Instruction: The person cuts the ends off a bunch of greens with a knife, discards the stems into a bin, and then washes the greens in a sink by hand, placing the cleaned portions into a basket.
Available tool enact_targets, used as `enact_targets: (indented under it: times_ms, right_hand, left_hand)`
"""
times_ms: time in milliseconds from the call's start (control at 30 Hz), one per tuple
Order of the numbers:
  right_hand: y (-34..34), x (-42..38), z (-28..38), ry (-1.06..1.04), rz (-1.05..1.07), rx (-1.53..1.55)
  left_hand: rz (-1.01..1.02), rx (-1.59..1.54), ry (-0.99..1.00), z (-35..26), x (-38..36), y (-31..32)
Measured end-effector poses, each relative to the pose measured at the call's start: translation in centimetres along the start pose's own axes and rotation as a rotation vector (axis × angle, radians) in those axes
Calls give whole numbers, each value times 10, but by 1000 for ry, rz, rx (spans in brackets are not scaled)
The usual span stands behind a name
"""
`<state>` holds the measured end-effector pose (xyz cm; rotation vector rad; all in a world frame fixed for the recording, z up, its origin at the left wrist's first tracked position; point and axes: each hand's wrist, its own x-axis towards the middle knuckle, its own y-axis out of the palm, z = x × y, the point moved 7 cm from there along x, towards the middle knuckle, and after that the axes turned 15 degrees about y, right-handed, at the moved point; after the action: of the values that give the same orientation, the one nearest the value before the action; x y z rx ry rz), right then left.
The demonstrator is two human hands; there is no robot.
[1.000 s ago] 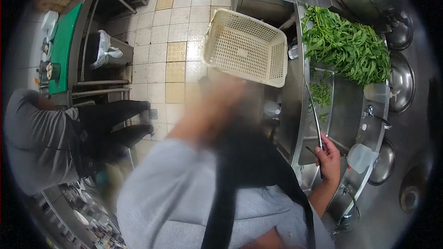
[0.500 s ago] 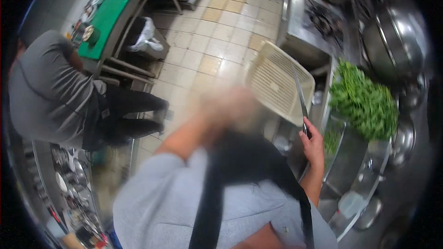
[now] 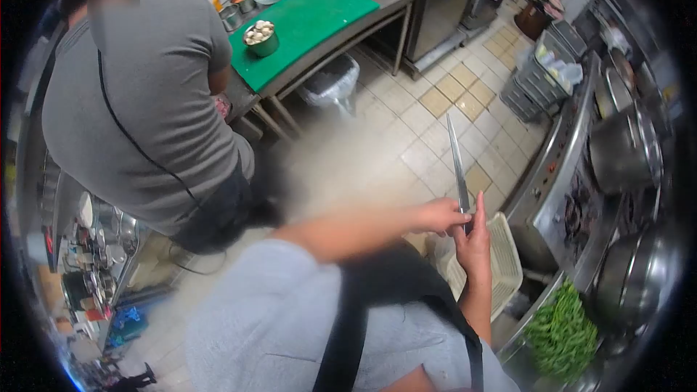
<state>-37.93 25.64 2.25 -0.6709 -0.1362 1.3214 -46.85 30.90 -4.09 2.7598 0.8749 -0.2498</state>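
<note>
A long-bladed knife (image 3: pixel 457 163) points away from me, its blade bare and its handle largely covered by my hands. My left hand (image 3: pixel 438 216) reaches across from the left, fingers closed at the base of the blade and the handle. Against the handle from the right is my right hand (image 3: pixel 475 243), gripping it with one finger stretched straight up beside the knife. Below and partly behind my hands sits a cream perforated plastic basket (image 3: pixel 504 265). Leafy greens (image 3: pixel 563 334) lie at the lower right, apart from both hands.
A person in a grey shirt (image 3: pixel 156 94) stands close on my left at a green cutting board (image 3: pixel 319 22), which holds a pot of pale pieces (image 3: pixel 261 38). Stove and large pots (image 3: pixel 624 149) line the right. Grey crates (image 3: pixel 537 83) stand on the tiled floor ahead.
My left hand, blurred near my chest before, has come right to meet the knife in my right hand. The view has swung left, showing more of the person and the green board.
</note>
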Motion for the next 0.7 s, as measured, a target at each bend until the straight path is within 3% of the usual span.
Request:
enact_targets:
  times_ms: [133,233,333,400,567,700]
  right_hand:
    - [11,51,30,-98,58,-6]
    - [13,87,35,-128,111,79]
    - [11,127,35,60,255,168]
    - [3,162,30,56,294,179]
    - [-34,253,62,172,307,106]
    - [-41,331,96,72,353,33]
  left_hand:
    - [-185,-127,254,-4,35,-48]
    - [-327,-225,229,-9,59,-93]
    - [-493,-354,237,-30,85,-154]
    - [-635,-505,285,-62,91,-197]
    - [-925,-365,497,-144,66,-337]
    - [-1185,-384,650,-212,10,-441]
